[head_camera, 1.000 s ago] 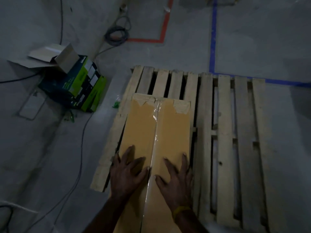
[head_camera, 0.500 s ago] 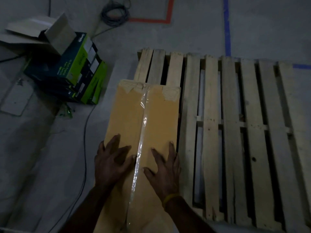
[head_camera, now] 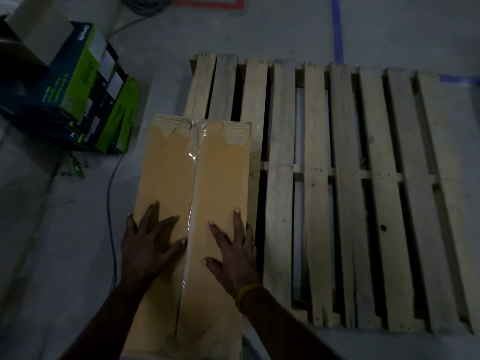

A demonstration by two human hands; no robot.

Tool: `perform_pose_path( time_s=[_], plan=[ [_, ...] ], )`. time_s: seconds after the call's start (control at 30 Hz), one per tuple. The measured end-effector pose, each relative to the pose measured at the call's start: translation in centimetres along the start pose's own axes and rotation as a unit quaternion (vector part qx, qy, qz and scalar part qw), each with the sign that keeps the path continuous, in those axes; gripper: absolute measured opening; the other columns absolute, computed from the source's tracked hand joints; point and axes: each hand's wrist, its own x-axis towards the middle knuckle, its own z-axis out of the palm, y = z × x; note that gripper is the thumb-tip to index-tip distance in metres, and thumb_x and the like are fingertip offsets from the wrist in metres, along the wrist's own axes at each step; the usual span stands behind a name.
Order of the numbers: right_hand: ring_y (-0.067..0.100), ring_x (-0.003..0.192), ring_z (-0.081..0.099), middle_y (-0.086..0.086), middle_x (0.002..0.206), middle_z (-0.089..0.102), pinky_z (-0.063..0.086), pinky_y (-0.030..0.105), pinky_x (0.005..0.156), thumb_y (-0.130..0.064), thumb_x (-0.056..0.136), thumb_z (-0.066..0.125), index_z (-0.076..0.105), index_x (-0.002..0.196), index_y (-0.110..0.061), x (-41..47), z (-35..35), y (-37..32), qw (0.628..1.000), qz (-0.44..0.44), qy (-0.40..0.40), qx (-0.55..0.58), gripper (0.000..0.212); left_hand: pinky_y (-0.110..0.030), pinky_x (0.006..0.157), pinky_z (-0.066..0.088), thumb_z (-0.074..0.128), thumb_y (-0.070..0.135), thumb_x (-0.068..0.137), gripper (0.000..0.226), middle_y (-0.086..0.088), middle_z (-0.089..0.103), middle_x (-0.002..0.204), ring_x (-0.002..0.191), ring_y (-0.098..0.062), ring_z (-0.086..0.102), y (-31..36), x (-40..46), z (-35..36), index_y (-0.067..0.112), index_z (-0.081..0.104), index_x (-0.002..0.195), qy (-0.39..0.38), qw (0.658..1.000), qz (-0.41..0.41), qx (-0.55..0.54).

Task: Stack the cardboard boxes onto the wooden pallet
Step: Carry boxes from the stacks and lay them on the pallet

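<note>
A long brown cardboard box (head_camera: 197,172), taped down its middle seam, lies over the left part of the wooden pallet (head_camera: 342,193). My left hand (head_camera: 149,245) presses flat on the box's left flap with fingers spread. My right hand (head_camera: 233,253), with a yellow band at the wrist, lies flat on the right flap. Both palms rest on the near half of the lid. The box's near end runs out of view at the bottom.
Green and dark printed cartons (head_camera: 85,92) with an opened pale box on top stand on the floor at the left. A thin cable (head_camera: 111,203) runs along the floor beside the brown box. Blue tape (head_camera: 337,29) and red tape (head_camera: 207,2) mark the concrete floor.
The view has swung so the box and pallet sit further right and lower. The box appears nearer the pallet's left edge. Both hands stay flat on its lid.
</note>
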Motion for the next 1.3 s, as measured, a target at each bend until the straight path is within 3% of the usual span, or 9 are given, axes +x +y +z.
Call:
perform_pose_path(
  time_s=[0.2, 0.37, 0.73, 0.97, 1.1, 1.2, 1.3],
  plan=[
    [0.031, 0.151, -0.011, -0.004, 0.160, -0.031, 0.007, 0.058, 0.121, -0.049, 0.096, 0.053, 0.005, 0.155, -0.046, -2.2, -2.7, 2.9, 0.999, -0.025, 0.022, -0.001, 0.076, -0.064, 0.117, 0.011, 0.031, 0.084, 0.077, 0.084, -0.001, 0.013, 0.166, 0.152, -0.033, 0.003, 6.9, -2.2, -0.4, 0.039, 0.040, 0.147, 0.010, 0.998, -0.050, -0.029],
    [0.028, 0.151, -0.017, 0.001, 0.161, -0.032, 0.003, 0.057, 0.121, -0.050, 0.099, 0.047, 0.004, 0.157, -0.040, -6.3, -7.0, 8.3, 0.999, -0.017, 0.042, -0.024, 0.073, -0.064, 0.114, 0.024, 0.037, 0.071, 0.084, 0.078, -0.011, 0.023, 0.163, 0.150, -0.037, 0.015, 16.1, -4.9, 1.9, 0.027, 0.043, 0.148, 0.015, 0.998, 0.013, -0.053],
    [0.026, 0.152, -0.008, 0.007, 0.164, -0.019, 0.002, 0.058, 0.118, -0.055, 0.095, 0.045, 0.008, 0.157, -0.036, -20.4, -16.7, 28.5, 0.984, 0.070, 0.164, -0.016, 0.074, -0.057, 0.118, 0.015, 0.027, 0.066, 0.092, 0.074, -0.011, 0.019, 0.164, 0.152, -0.032, 0.011, 41.9, -13.5, 7.2, 0.024, 0.036, 0.153, -0.007, 0.997, 0.079, -0.026],
    [0.033, 0.150, 0.014, 0.013, 0.166, 0.004, 0.020, 0.063, 0.113, -0.055, 0.090, 0.053, 0.016, 0.156, -0.034, -31.8, -22.8, 41.7, 0.965, 0.134, 0.224, 0.011, 0.078, -0.055, 0.119, 0.014, 0.022, 0.067, 0.090, 0.077, -0.011, 0.019, 0.164, 0.152, -0.032, 0.011, 59.0, -21.2, 10.3, 0.024, 0.037, 0.152, -0.047, 0.992, 0.114, -0.009],
    [0.028, 0.152, -0.001, 0.009, 0.165, -0.009, 0.011, 0.062, 0.117, -0.054, 0.094, 0.048, 0.011, 0.158, -0.035, -38.6, -26.8, 48.8, 0.959, 0.154, 0.236, 0.023, 0.076, -0.056, 0.120, 0.015, 0.022, 0.069, 0.090, 0.078, -0.011, 0.018, 0.164, 0.152, -0.033, 0.011, 69.1, -25.4, 11.2, 0.026, 0.035, 0.153, -0.061, 0.991, 0.121, -0.016],
    [0.028, 0.148, 0.003, 0.012, 0.165, 0.002, 0.018, 0.062, 0.114, -0.053, 0.092, 0.053, 0.015, 0.157, -0.033, -42.6, -29.3, 53.5, 0.948, 0.181, 0.259, 0.024, 0.078, -0.054, 0.120, 0.013, 0.019, 0.070, 0.087, 0.081, -0.011, 0.018, 0.164, 0.152, -0.033, 0.009, 75.8, -27.5, 12.1, 0.026, 0.034, 0.153, -0.073, 0.989, 0.127, -0.023],
    [0.028, 0.149, 0.001, 0.013, 0.166, 0.001, 0.014, 0.058, 0.115, -0.054, 0.092, 0.051, 0.015, 0.158, -0.033, -46.1, -31.3, 57.5, 0.938, 0.208, 0.276, 0.025, 0.078, -0.054, 0.120, 0.015, 0.017, 0.070, 0.087, 0.081, -0.010, 0.017, 0.165, 0.152, -0.033, 0.009, 81.1, -28.8, 13.4, 0.027, 0.034, 0.153, -0.082, 0.984, 0.155, -0.005]
  ],
)
